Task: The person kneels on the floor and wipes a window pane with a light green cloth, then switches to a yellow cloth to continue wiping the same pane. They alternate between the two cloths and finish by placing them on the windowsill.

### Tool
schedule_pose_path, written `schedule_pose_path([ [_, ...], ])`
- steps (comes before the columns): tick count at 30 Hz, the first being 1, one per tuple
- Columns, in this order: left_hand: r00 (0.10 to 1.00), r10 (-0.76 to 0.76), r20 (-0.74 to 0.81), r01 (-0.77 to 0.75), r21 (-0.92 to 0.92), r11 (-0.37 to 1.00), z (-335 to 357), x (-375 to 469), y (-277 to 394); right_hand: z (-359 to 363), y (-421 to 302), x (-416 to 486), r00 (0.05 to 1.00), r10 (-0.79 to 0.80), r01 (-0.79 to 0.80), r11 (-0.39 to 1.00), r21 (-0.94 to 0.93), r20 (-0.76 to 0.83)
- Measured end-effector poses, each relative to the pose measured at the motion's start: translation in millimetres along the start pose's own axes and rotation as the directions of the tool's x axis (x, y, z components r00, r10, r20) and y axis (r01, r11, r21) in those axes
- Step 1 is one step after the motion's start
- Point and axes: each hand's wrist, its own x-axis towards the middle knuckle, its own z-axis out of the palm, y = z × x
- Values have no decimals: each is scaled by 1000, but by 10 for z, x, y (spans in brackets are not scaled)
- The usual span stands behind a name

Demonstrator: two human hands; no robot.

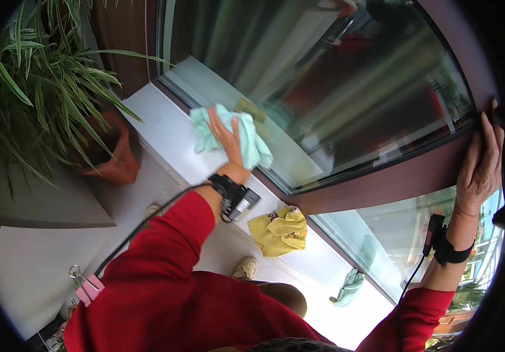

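My left hand (227,137) lies on a pale mint-green cloth (252,145), pressing it against the white window ledge (160,112) at the foot of the glass. The cloth is bunched around the hand and slightly blurred. Far to the right, my right hand (481,165) rests on the brownish window frame (376,176), fingers spread a little and nothing held. Between the two arms, a yellow printed cloth (281,231) lies crumpled on the ledge. A smaller grey-green cloth (349,288) sits farther along it.
A spider plant (54,83) in a terracotta pot (118,163) stands to the left, one long leaf reaching over the ledge. The large window pane (345,88) reflects a red garment. A dark cable (147,220) runs along my left arm. A white panel (45,264) stands at lower left.
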Motion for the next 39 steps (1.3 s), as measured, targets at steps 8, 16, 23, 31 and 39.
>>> schedule_pose_path([
  [8, 949, 304, -87, -298, 76, 952, 204, 1853, 1093, -77, -171, 131, 999, 28, -26, 992, -126, 15],
  [16, 527, 764, 372, -805, -72, 589, 57, 191, 966, -122, -303, 214, 999, -4, -6, 982, -187, -49],
  [23, 816, 578, 14, -573, 157, 804, -106, 2099, 585, -140, -340, 220, 997, 15, -30, 983, -182, -81],
  [31, 489, 872, -16, -798, 396, 454, 349, 3114, 2163, -203, -384, 234, 996, 41, -56, 980, -190, -80],
  [39, 426, 858, 286, -884, -73, 462, 331, 1003, 2075, -147, -386, 261, 990, 57, -75, 987, -140, -128],
])
